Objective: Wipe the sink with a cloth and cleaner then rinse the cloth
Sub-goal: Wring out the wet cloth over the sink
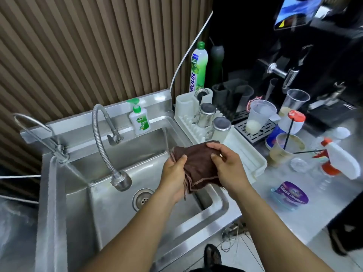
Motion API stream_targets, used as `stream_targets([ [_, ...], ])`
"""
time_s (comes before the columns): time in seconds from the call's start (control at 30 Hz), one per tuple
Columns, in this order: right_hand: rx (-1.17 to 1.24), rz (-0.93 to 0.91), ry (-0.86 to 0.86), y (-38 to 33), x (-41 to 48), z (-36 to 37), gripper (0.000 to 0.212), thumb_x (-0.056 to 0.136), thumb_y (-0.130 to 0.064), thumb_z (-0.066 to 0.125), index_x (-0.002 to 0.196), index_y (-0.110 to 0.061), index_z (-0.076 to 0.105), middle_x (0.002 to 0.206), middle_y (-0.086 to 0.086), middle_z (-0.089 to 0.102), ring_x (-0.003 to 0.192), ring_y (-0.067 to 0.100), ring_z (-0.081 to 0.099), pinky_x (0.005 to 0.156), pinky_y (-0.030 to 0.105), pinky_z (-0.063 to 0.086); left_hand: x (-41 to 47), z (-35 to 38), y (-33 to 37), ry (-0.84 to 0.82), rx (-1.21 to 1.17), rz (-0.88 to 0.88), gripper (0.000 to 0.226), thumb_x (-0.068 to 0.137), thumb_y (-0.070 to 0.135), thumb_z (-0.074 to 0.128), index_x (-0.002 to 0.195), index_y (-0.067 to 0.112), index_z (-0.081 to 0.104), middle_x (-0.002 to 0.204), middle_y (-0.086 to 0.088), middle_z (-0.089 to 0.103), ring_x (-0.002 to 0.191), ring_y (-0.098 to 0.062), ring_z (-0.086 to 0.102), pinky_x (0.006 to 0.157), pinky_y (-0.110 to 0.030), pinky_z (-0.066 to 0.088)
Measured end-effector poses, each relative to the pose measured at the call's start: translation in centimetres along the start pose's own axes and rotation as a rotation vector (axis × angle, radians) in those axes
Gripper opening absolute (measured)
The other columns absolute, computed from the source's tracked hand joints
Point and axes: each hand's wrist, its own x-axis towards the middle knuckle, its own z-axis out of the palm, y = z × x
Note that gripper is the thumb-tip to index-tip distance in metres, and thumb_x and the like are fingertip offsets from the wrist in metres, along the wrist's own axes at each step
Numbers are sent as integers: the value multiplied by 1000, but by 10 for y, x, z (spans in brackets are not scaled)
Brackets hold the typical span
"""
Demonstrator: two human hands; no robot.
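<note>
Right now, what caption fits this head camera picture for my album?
Left hand and right hand hold a brown cloth above the steel sink.

Brown cloth point(198, 165) with paler edge, grey steel sink point(121, 211), white soap bottle point(139, 122) with green pump, brown striped wall point(78, 52)

Two glasses point(207, 114) sit in the white dish rack point(181, 107) beside plastic cups point(259, 116).

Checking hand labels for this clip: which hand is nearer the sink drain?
Left. The left hand grips the brown cloth just right of the drain. The right hand holds the cloth's other side, farther right, by the white dish rack.
</note>
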Motion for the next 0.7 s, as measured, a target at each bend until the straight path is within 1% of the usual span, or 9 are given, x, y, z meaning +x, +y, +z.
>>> stream_targets([
  [0.1,-65,-4,86,12,17,-33,40,99,1,49,106,-30,73,112,-7,71,103,15,68,87,36,60,16,29,-20,3,65,-42,18,99,6,60,114,10,68,104,-17,76,93,-35,75,85,-52,60],
  [0.2,-145,9,138,23,41,-65,42,97,1,50,104,-33,73,111,-16,69,103,7,66,97,37,56,32,61,-37,27,154,-35,17,97,5,61,101,18,71,102,-12,77,94,-32,74,87,-51,59],
  [0.3,-223,58,170,35,69,-87,42,95,-2,50,102,-37,73,111,-15,69,99,12,68,93,43,58,53,88,-54,60,249,-52,22,95,8,59,90,24,72,97,-8,77,90,-30,75,86,-51,60],
  [0.37,-289,80,161,43,87,-98,42,93,-4,50,101,-38,73,108,-9,71,94,16,68,88,46,59,66,101,-62,87,312,-79,20,94,9,56,90,22,71,95,-9,76,88,-30,74,85,-49,61],
  [0.43,-351,91,130,51,103,-106,41,91,-3,48,102,-34,72,103,-3,72,91,20,67,87,47,59,75,113,-67,110,351,-103,19,90,11,53,92,20,70,96,-12,76,87,-31,73,83,-47,61],
  [0.5,-424,95,101,56,117,-110,41,89,1,47,105,-28,71,107,-1,72,98,21,67,92,42,56,80,122,-69,126,415,-121,19,91,13,51,96,19,68,97,-13,74,87,-30,71,79,-39,59],
  [0.57,-506,99,65,61,127,-111,41,89,2,47,107,-27,70,113,-1,71,104,20,64,95,36,53,84,128,-69,139,505,-115,22,92,9,48,100,17,67,99,-12,72,91,-31,69,84,-41,59],
  [0.63,-600,109,30,66,133,-114,42,89,0,46,111,-27,70,117,-2,70,107,20,62,91,29,49,88,131,-69,142,612,-103,27,88,6,46,106,13,66,102,-12,71,94,-32,68,90,-44,58],
  [0.7,-691,115,-5,68,138,-118,43,91,-3,45,114,-30,70,119,-3,69,105,19,61,85,27,47,90,135,-68,139,695,-93,29,87,6,45,109,10,63,104,-12,68,94,-31,65,87,-40,57],
])
